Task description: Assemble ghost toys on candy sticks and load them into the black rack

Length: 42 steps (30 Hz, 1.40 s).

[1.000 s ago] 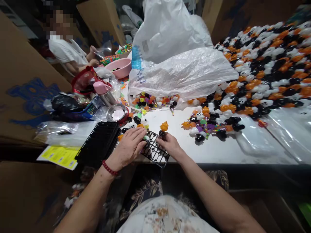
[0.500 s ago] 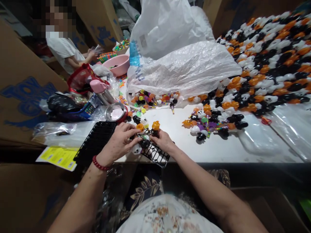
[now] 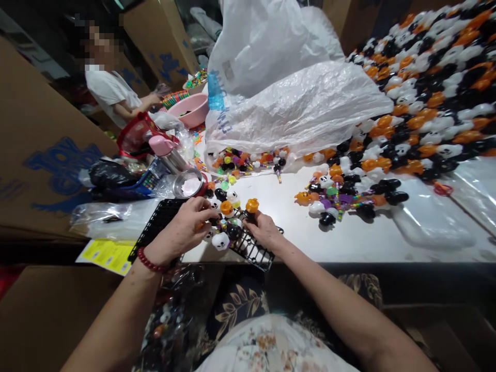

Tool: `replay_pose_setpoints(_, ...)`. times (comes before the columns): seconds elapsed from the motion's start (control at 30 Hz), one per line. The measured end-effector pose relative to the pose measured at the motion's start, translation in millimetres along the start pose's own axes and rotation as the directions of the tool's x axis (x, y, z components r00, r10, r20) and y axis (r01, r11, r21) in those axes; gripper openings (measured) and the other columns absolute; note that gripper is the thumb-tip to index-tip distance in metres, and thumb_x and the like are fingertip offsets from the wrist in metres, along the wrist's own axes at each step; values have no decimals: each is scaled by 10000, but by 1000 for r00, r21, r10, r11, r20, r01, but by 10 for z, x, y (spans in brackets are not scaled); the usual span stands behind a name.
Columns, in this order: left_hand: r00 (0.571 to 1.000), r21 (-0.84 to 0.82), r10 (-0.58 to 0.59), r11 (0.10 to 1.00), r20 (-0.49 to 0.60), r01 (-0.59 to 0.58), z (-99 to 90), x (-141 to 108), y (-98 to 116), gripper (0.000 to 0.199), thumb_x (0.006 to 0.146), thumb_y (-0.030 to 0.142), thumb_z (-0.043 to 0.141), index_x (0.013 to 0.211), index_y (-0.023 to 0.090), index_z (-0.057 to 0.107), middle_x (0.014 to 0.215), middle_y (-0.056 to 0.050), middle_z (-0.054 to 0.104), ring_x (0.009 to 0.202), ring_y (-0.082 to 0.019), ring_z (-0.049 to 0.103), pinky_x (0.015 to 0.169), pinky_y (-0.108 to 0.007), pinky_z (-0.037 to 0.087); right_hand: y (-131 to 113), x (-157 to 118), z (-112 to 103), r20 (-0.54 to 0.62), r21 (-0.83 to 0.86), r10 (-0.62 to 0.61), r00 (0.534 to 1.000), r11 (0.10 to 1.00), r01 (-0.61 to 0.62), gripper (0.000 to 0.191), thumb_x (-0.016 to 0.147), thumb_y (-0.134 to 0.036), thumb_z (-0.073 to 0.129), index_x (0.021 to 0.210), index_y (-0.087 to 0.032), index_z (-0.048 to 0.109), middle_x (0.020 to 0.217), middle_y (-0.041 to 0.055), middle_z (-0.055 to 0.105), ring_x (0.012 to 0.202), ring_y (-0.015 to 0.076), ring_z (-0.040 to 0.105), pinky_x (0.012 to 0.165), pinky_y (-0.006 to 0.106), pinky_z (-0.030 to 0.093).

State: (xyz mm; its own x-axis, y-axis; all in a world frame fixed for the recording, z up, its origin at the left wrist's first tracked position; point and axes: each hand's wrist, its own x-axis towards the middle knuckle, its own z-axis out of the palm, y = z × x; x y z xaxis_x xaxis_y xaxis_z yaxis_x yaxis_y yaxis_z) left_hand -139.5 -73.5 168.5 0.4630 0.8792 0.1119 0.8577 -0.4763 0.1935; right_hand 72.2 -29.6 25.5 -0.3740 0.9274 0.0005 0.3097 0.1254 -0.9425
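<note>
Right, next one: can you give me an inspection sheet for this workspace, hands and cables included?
Surface: white table, loaded with toys and plastic.
Job's things: black grid near the table's front edge; white skull toy and other small toys at its left; another toy heap further right.
Clutter: pink-topped flask, metal bowl, large plastic bag.
Hands: left hand among the toys, grip hidden; right hand over the grid beside an orange toy, grip unclear.
Cables: nothing seen.
Surroundings: co-worker in white, cardboard box at left.

One head-worn camera looks forward and down from near above the hands (image 3: 185, 226).
</note>
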Motion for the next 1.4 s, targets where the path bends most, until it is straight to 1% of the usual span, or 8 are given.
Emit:
replay_pose_setpoints(0.27,990,108,131,985,57,-136,35,134,-11,209,931,236,519,943,223,727,1018,-84,558,961,-203,520,851,-348,470,1,3,-3,2,1,-3,1000,1000,3,147,882,-277,568,980,-184,626,882,52,698,814,191,632,738,290,458)
replay_pose_setpoints(0.43,977,15,194,980,90,-197,14,212,-66,252,948,287,519,1094,250,722,1007,-82,563,921,-182,525,808,-312,465,0,-5,-1,-2,29,-16,1000,999,16,133,879,-272,583,977,-192,624,877,35,695,819,184,629,753,284,460)
replay_pose_setpoints(0.67,972,-112,201,976,118,-188,42,272,-113,259,949,358,536,1113,303,729,978,-64,581,926,-177,520,803,-297,462,-33,2,-22,14,6,13,1000,1000,-13,134,874,-252,590,984,-181,616,858,42,686,800,191,623,734,292,446)
replay_pose_setpoints(0.9,961,-274,193,952,196,-135,-78,359,-50,326,995,353,429,1160,253,691,988,-61,624,934,-165,548,839,-294,447,-55,-3,-39,18,-5,16,1000,1000,-16,137,886,-239,590,1006,-178,613,910,49,691,837,184,622,746,274,441)
replay_pose_setpoints(0.97,960,-221,178,967,215,-130,-112,352,11,334,995,366,423,1178,233,670,993,-62,649,945,-176,553,877,-322,425,-45,-3,-37,16,-9,-1,1000,1000,2,152,886,-232,592,1027,-178,613,915,48,690,841,183,621,750,270,440)
replay_pose_setpoints(1.13,981,99,93,989,172,-111,-105,272,267,341,937,467,511,1143,225,636,1007,-61,677,985,-229,557,969,-436,334,-38,-3,-35,15,-17,-17,1000,1000,18,158,888,-237,590,1033,-181,619,897,42,688,819,177,615,747,262,435)
replay_pose_setpoints(1.3,993,308,-23,951,115,-13,35,320,504,196,934,317,501,916,196,655,866,-66,689,888,-241,577,928,-468,329,-46,1,-35,6,-29,-11,1000,1000,11,148,887,-242,593,1010,-167,622,857,43,678,771,173,598,714,259,420)
replay_pose_setpoints(1.4,983,348,-107,936,147,50,125,409,539,173,910,253,522,827,193,662,838,-67,701,864,-250,591,888,-467,333,-27,8,-26,8,-13,-6,1000,1000,6,125,883,-238,592,981,-170,628,824,33,671,739,165,587,690,251,413)
